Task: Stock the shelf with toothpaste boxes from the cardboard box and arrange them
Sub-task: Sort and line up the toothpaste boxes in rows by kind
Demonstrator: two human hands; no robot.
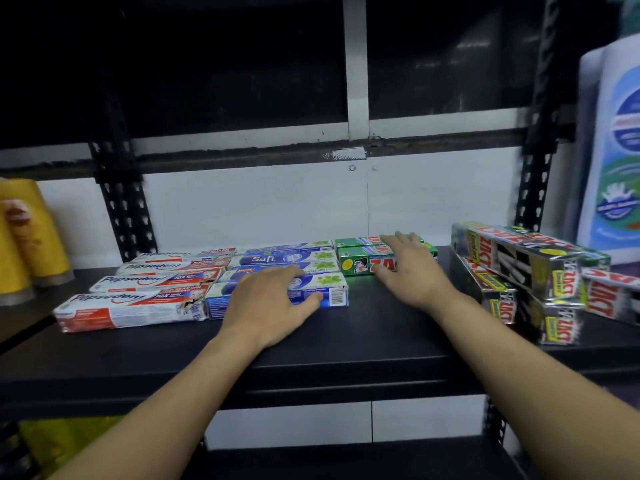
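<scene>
evidently arranging: the left hand [273, 299] lies flat on the front safi box [334, 293] and the right hand [408, 268] on the green zact boxes [356, 261] on the shelf [363, 327], neither gripping; next, nudge rows square.

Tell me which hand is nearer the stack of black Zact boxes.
Right. The right hand rests on the green Zact boxes, just left of the black Zact stack; the left hand lies farther left, on the front Safi box.
</scene>
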